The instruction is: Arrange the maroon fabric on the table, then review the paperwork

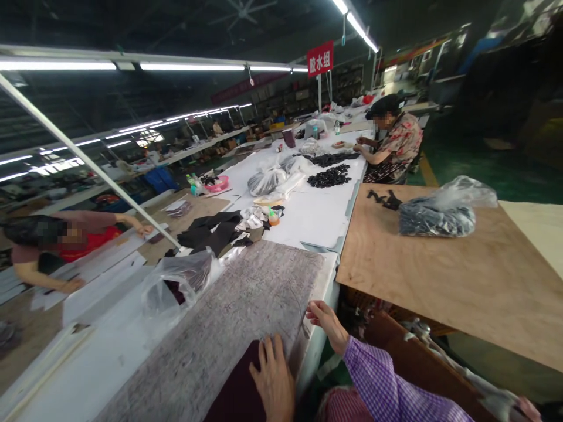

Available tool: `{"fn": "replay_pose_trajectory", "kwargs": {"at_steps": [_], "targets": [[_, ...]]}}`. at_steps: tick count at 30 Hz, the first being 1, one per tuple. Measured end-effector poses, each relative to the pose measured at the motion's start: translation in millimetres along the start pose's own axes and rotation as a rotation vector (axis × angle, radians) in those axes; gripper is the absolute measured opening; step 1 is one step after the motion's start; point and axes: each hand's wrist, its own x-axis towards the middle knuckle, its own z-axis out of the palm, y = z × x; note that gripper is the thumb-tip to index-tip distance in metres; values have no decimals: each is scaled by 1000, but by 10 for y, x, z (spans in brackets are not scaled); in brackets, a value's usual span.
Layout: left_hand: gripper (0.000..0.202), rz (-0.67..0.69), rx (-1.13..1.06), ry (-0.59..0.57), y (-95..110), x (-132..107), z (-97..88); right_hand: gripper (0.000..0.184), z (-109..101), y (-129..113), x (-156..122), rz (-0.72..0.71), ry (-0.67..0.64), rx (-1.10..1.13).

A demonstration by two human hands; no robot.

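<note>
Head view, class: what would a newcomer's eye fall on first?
The red sign, up top right of centre, stands out first. Near the bottom, the left hand touches dark fabric on a mottled grey board, the right hand further right. At right, a plastic bag sits on a wooden board.

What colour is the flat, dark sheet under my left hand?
The sheet under your left hand is dark purplish maroon, best in the head view.
</note>
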Motion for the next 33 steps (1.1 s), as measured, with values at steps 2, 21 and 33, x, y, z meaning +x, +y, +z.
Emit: {"fn": "replay_pose_trajectory", "kwargs": {"at_steps": [2,21,33], "targets": [[49,-3,-16,27,-81,24,-52,38,-19,21,77,-2,18,0],[44,-12,-131,54,-337,201,-380,49,301,-142,243,59,92,252],[64,-10,-89,-47,-188,128,-205,60,592,-292,-232,253,-250,483]]}}
